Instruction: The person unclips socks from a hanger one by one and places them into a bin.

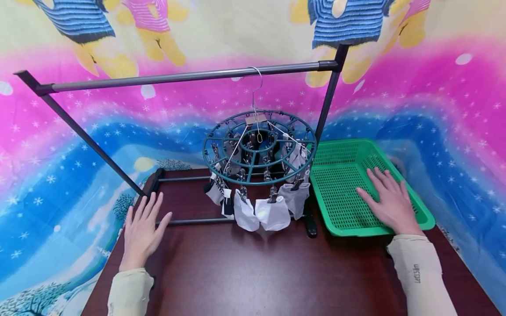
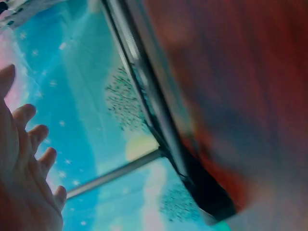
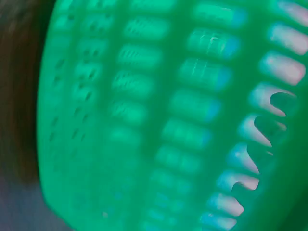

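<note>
A round dark-green clip hanger (image 1: 248, 167) hangs by its metal hook from a grey rail in the head view. Socks dangle from its clips, among them a white sock (image 1: 273, 215) at the front and a grey-and-black sock (image 1: 215, 193) at the left. My left hand (image 1: 142, 230), fingers spread and holding nothing, is beside the rack's left foot. Over the right part of a green plastic basket (image 1: 336, 228) is my right hand (image 1: 389, 202), fingers straight; whether it touches the basket I cannot tell. Basket slots fill the right wrist view, blurred.
The rack's top rail (image 1: 189, 78) runs across the back between two posts. Its right foot (image 1: 310, 224) stands close to the basket. All of it rests on a dark red-brown table (image 1: 253, 272), with a patterned cloth (image 1: 71, 175) enclosing the back and sides.
</note>
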Tool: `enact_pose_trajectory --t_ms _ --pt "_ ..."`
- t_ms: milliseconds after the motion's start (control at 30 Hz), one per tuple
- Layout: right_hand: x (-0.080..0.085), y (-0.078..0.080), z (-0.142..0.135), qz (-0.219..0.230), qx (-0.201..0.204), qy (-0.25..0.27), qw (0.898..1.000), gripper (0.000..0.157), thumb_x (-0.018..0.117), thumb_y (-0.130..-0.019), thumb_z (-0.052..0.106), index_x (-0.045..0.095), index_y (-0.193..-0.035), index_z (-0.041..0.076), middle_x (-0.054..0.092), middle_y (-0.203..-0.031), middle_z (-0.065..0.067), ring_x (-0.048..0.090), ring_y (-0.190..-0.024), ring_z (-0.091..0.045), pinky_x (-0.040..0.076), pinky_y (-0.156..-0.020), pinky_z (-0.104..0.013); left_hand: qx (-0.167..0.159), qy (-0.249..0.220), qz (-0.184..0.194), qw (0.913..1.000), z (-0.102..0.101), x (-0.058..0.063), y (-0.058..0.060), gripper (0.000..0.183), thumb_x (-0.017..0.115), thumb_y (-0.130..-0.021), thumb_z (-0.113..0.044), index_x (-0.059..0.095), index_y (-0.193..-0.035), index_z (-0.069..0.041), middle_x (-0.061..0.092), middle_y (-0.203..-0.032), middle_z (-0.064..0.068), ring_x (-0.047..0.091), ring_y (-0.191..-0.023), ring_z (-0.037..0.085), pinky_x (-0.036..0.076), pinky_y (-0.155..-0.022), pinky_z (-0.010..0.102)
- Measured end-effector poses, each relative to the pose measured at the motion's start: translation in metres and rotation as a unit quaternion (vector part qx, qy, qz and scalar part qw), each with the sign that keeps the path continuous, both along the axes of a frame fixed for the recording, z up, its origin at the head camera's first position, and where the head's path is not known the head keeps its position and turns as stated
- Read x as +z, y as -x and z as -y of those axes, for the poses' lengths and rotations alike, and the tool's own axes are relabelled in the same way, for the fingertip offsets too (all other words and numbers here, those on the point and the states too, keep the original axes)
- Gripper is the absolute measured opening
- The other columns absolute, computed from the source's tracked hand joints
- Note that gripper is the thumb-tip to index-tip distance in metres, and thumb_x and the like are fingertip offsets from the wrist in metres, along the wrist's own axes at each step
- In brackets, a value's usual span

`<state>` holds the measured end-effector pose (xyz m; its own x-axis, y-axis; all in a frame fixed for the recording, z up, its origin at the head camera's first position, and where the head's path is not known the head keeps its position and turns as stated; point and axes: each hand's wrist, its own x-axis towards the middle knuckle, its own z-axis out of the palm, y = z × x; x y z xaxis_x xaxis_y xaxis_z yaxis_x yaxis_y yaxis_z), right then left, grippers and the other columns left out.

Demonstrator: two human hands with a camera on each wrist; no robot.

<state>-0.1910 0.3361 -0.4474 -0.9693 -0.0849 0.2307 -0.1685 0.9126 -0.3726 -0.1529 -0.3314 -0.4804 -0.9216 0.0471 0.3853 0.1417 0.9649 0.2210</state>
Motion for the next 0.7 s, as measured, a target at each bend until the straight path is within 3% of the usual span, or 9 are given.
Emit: enact_pose_trajectory --t_ms 200,367,533,700 --pt "0.011 -0.001 0.024 0.019 0.035 0.042 0.998 0.074 0.045 -0.108 0.050 0.011 -0.168 0.023 0.019 -0.170 -0.026 0.007 -0.159 -0.045 -0.005 -0.126 -0.065 -0.025 -0.012 -0.066 0.9974 -0.023 0.026 0.018 0.071 0.056 -0.105 -0.044 0.024 -0.166 -0.027 0.028 -0.171 0.005 0.020 -0.160 0.027 0.002 -0.131 0.049" --pt "0.021 -0.003 0.053 0.052 0.050 0.053 0.996 0.074 0.046 -0.108 0.053 0.013 -0.168 0.027 0.021 -0.168 -0.029 0.018 -0.153 -0.054 0.013 -0.118 -0.076 -0.071 -0.016 -0.135 0.9882 -0.056 0.055 0.033 0.075 0.066 -0.100 -0.033 0.029 -0.165 -0.027 0.036 -0.168 0.005 0.029 -0.157 0.027 0.014 -0.130 0.048" --pt "0.030 -0.005 0.086 0.063 0.081 0.060 0.993 0.070 0.050 -0.107 0.051 0.027 -0.166 0.022 0.032 -0.165 -0.025 0.030 -0.150 -0.052 0.027 -0.112 -0.076 -0.138 -0.022 -0.213 0.9671 -0.089 0.086 0.045 0.067 0.063 -0.101 -0.034 0.037 -0.162 -0.023 0.043 -0.164 0.005 0.038 -0.152 0.029 0.027 -0.126 0.050" --pt "0.033 -0.006 0.113 0.071 0.108 0.086 0.988 0.066 0.053 -0.105 0.053 0.045 -0.156 0.013 0.045 -0.158 -0.019 0.035 -0.149 -0.046 0.031 -0.115 -0.071 -0.214 -0.010 -0.250 0.9442 -0.115 0.110 0.054 0.065 0.069 -0.099 -0.027 0.044 -0.159 -0.018 0.048 -0.161 0.006 0.045 -0.147 0.032 0.031 -0.124 0.048"
